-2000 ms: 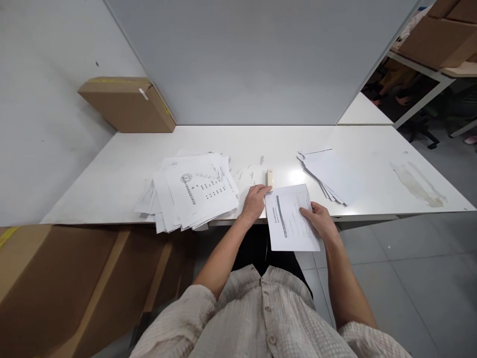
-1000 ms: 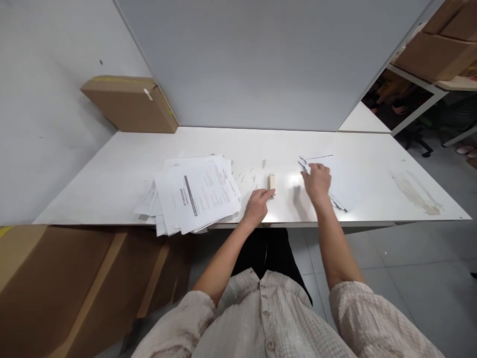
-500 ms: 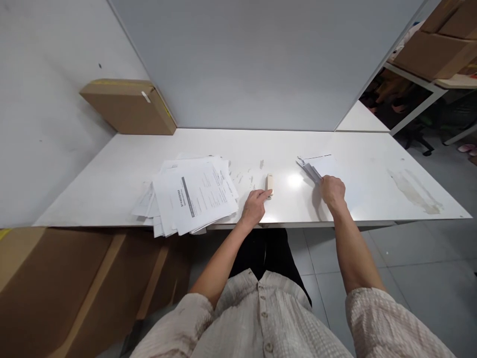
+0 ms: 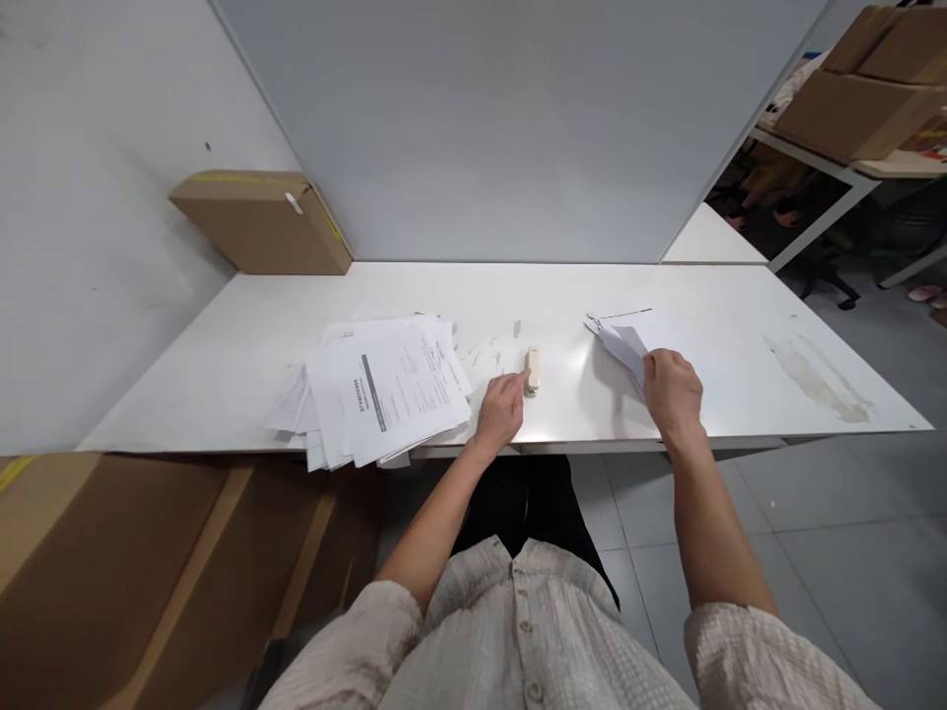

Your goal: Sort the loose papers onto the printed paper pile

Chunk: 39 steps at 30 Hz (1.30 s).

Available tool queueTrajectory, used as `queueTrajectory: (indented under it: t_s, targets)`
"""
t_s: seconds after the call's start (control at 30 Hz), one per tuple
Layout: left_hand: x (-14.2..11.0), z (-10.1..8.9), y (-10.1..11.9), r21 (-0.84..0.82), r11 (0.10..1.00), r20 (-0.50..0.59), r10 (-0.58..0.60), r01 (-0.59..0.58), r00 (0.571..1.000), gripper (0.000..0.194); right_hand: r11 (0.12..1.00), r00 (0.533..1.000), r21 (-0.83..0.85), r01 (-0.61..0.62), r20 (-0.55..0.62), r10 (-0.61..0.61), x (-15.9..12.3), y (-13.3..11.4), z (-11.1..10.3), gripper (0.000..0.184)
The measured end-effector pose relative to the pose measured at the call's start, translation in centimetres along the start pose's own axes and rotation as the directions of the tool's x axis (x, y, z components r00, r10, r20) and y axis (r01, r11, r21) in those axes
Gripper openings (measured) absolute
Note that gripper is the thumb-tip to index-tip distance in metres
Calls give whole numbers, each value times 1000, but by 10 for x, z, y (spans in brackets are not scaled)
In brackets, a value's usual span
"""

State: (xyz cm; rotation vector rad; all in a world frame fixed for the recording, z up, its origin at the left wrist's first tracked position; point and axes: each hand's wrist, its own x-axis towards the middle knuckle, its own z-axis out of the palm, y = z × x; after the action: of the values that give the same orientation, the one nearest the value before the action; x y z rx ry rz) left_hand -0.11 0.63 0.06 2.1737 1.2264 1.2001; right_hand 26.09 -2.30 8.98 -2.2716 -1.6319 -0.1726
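Two hands are working over the tabletop (image 4: pixel 740 325); the right hand (image 4: pixel 672 392) is pinching lifted paper (image 4: pixel 618 345) at the right stack (image 4: pixel 642 320); the left hand (image 4: pixel 501 409) is touching, not gripping, the cream stapler (image 4: pixel 534 369) near mid-front-edge; the paper is peeling wider than half a second ago, apparently separating; the printed pile (image 4: pixel 389 394) is overhanging the front edge leftward, unchanged.

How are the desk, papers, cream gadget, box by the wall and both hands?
Desk: smudged
Left paper pile: messy, print showing on top, poking over the edge
Right papers: partly lifted, bent
Cream gadget: lying on the desk
Box: taped
Left hand: fingertip at the gadget
Right hand: pinching paper
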Motion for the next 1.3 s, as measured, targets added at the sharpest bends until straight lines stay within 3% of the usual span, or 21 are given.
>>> queueTrajectory:
  t_s: [0.07,0.13,0.2,0.27,0.33,0.4,0.5,0.53,0.6,0.7,0.87,1.0,1.2,1.3]
  targets:
    - [2,-4,6,-129,989,-42,-72,66,997,49,983,1000,183,22,-25,-18,-19,-8,-27,30]
    - [5,-7,16,-346,925,-26,-176,156,984,69,909,999,417,23,19,-34,-38,-19,-52,27]
    - [7,-9,27,-587,775,61,-248,236,967,79,775,992,631,21,85,-96,-49,-28,-68,28]
    - [9,-11,36,-757,568,180,-294,323,939,66,630,970,777,-11,162,-183,-51,-33,-71,31]
    - [7,-12,41,-828,369,299,-346,422,889,47,546,945,833,-87,242,-219,-40,-31,-61,35]
    - [4,-14,39,-851,226,361,-402,474,841,36,593,960,794,-134,252,-121,-20,-22,-41,38]
    - [-1,-16,30,-888,124,336,-483,443,808,32,875,986,463,-142,144,84,14,-3,-2,33]
    - [-2,-16,27,-898,106,322,-504,428,801,32,943,985,301,-141,138,103,23,3,10,34]
    - [-3,-15,21,-907,81,311,-531,413,788,33,993,972,43,-110,214,98,36,12,30,41]
    - [-3,-11,17,-916,68,296,-552,395,779,33,993,939,-102,-60,332,91,42,18,47,37]
    - [-1,-8,18,-914,83,285,-566,398,773,36,984,939,-179,-4,337,65,42,22,53,40]
    - [-1,-6,18,-908,92,288,-570,408,770,38,977,950,-212,-30,298,94,43,21,52,37]
    - [-2,-4,16,-914,100,276,-554,392,785,37,982,957,-150,-115,250,150,36,17,52,34]
    - [-3,-4,17,-911,107,279,-552,399,785,38,990,974,-127,-58,210,84,29,16,45,33]
